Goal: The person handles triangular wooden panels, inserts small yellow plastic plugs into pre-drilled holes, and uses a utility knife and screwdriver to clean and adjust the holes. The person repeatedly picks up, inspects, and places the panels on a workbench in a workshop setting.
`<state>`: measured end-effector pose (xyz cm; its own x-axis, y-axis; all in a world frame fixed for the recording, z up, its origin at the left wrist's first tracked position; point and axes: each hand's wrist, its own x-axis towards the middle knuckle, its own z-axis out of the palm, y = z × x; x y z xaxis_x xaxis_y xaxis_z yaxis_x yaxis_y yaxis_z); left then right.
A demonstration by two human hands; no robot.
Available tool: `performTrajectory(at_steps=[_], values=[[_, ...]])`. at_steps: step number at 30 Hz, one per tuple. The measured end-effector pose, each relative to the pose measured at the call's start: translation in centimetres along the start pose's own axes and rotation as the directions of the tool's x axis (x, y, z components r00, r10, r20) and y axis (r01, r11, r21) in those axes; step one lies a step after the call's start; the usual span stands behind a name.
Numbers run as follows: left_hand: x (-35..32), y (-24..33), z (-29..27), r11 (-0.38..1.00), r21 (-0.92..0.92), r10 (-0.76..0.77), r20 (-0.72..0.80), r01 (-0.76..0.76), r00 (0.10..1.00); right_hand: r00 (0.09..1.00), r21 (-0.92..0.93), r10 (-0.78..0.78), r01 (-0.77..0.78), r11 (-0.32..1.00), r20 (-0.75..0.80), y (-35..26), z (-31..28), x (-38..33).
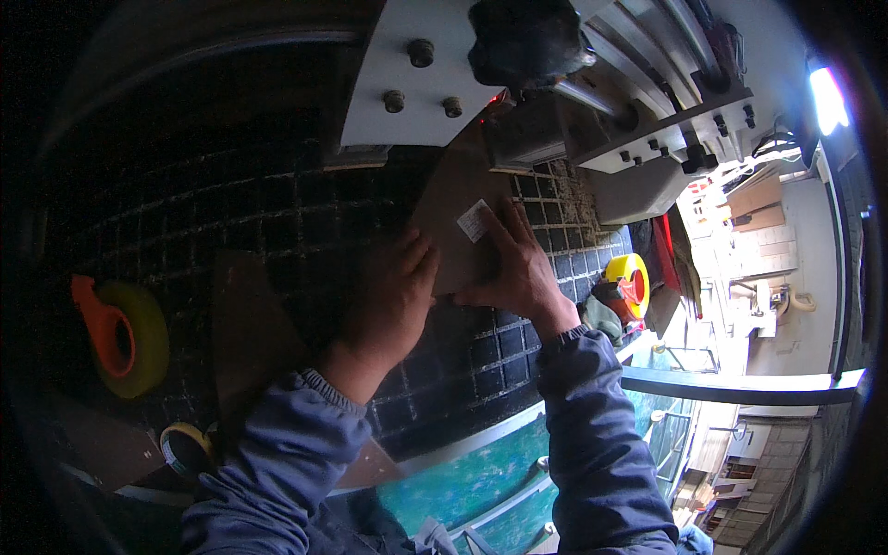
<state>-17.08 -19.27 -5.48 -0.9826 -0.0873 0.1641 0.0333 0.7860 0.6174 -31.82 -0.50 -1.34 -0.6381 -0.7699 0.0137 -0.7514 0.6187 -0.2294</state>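
Well, taking the machine [407,79] as our landmark, we start nearest to us, where our blue-grey sleeves [597,416] reach up toward it. To its left and on our side lie a roll of tape [187,450], a loose brown piece [250,310] and an orange tape dispenser [113,338], perhaps left there to be within reach yet out of the hands' way.

Next, our left hand [393,291] lies along the board's left side, fingers together and slightly bent; we cannot tell whether it pinches or only presses. Our right hand [523,264] has its fingers spread over the board, beside and partly over a white label [473,221], with the thumb at the near end. We judge that this two-sided hold keeps the board flat and square.

The brown board [449,208] itself lies on the black gridded table [499,356], just in front of the machine. Its long axis runs away from us, leaning a little right, and its far end points in between the machine's bolted plate and the block beside it.

Farther right of the machine's front sits a yellow tape roll [629,277]; sawdust [575,199] lies nearer the machine's base.
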Motion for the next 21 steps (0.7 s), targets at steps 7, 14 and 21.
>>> performTrajectory(at_steps=[7, 14, 21], values=[[-0.1, -0.1, 1.0, 1.000, -0.013, -0.007, -0.014, 0.006, 1.000, 1.000, 0.037, 0.016, -0.017, 0.999, 0.026, 0.0, -0.1, -0.2], [0.0, -0.4, 0.9, 1.000, -0.017, 0.011, -0.024, -0.011, 1.000, 1.000, 0.014, 0.017, -0.017, 1.000, 0.020, 0.1, 0.2, -0.4], [0.0, 0.2, 0.0, 1.000, 0.008, -0.001, -0.010, 0.001, 1.000, 0.999, 0.055, 0.033, -0.034, 0.998, 0.025, -0.1, 0.2, -0.2]])
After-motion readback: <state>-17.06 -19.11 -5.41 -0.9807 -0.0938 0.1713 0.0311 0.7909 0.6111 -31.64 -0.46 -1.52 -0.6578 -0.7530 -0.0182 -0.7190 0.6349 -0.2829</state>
